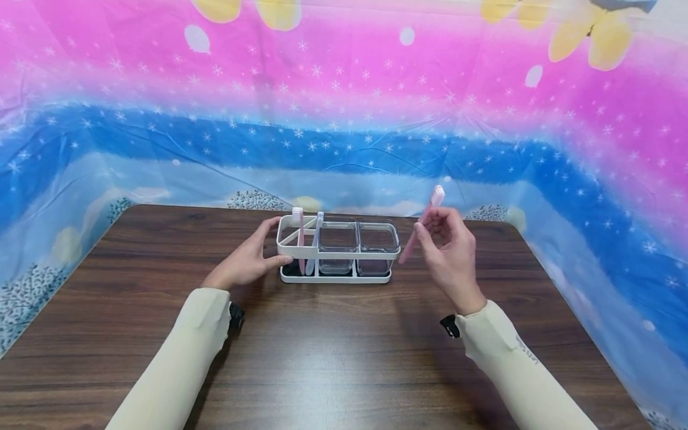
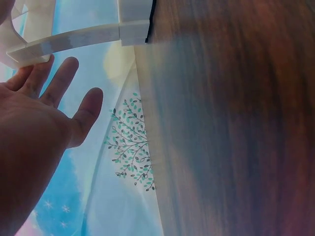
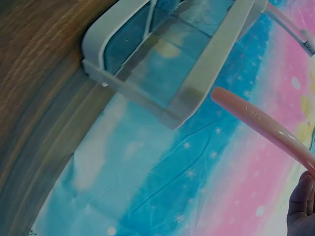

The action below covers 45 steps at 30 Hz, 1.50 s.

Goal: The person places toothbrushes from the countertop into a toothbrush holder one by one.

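Observation:
A white rack (image 1: 338,254) with two clear cups (image 1: 377,246) stands mid-table. In its left compartment stand a pink toothbrush (image 1: 298,236) and a white toothbrush (image 1: 317,230). My left hand (image 1: 252,258) holds the rack's left end, fingers round the rim; the left wrist view shows straight fingers (image 2: 59,83) touching the white frame (image 2: 74,37). My right hand (image 1: 448,248) is raised to the right of the rack and pinches a pink toothbrush (image 1: 424,224), bristle head up. In the right wrist view the pink toothbrush handle (image 3: 261,125) points toward the rack (image 3: 197,73).
The dark wooden table (image 1: 333,358) has bare surface in front of the rack. A pink and blue starry cloth (image 1: 344,119) hangs behind and wraps both sides. The table's far edge runs just behind the rack.

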Tool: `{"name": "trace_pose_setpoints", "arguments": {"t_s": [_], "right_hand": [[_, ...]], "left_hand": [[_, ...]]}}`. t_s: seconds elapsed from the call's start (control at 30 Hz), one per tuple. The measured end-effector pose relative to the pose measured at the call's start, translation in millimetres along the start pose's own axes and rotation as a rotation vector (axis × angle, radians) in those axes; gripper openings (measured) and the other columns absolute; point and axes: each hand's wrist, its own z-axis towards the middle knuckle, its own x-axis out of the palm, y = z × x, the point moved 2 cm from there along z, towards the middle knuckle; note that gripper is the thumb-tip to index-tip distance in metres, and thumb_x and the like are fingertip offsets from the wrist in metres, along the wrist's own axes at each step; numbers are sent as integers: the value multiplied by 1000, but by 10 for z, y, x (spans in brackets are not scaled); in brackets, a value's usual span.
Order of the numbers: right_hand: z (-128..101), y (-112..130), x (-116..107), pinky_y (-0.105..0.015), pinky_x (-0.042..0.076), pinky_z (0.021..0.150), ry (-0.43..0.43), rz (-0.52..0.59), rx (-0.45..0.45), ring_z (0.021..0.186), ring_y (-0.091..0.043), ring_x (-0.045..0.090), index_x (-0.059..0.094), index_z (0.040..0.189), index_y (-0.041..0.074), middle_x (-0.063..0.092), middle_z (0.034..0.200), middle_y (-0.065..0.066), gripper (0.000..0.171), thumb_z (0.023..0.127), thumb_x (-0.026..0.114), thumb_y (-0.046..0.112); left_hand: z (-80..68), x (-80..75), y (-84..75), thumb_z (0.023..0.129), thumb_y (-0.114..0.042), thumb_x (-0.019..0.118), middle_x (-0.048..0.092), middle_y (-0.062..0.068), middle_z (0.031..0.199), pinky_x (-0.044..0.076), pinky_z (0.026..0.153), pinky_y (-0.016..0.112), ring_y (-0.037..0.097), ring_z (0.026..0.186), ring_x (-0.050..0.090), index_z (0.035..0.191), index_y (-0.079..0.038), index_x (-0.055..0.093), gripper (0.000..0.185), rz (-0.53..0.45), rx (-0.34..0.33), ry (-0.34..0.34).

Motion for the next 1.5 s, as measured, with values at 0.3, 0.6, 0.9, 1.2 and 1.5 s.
{"name": "trace_pose_setpoints", "arguments": {"t_s": [0.3,0.6,0.9,1.2,1.5], "right_hand": [[30,-73,236,-23,49,69,-5,123,-46,76,-19,57,51,97,-9,59,90,-15,16,85,63,-9],[94,249,553,-27,49,71,52,190,-140,77,-29,59,48,93,-13,56,88,-22,16,83,59,-19],[40,141,866,-30,50,74,115,235,-119,81,-21,59,51,100,-5,57,94,-11,16,88,61,-8],[66,82,1088,-33,50,70,160,228,-107,80,-24,62,52,101,-3,58,92,-13,17,88,62,-7],[44,-11,1285,-28,49,66,252,151,7,75,-12,58,52,99,6,62,85,-3,12,92,62,7]], "left_hand": [[-2,0,2,86,-37,70,22,15,152,24,104,60,41,134,25,150,-15,16,87,0,-7,7],[3,5,17,85,-38,70,22,14,152,24,104,60,41,134,25,150,-15,16,88,-14,-7,5],[-12,5,5,86,-36,70,22,14,152,22,104,60,39,135,24,150,-16,16,86,-15,-6,3],[-18,8,-14,86,-36,70,23,14,151,20,105,61,39,137,21,149,-17,16,85,-16,-2,14],[-12,-1,-14,85,-36,71,23,15,151,20,105,61,39,136,23,149,-15,17,86,-9,0,10]]}}
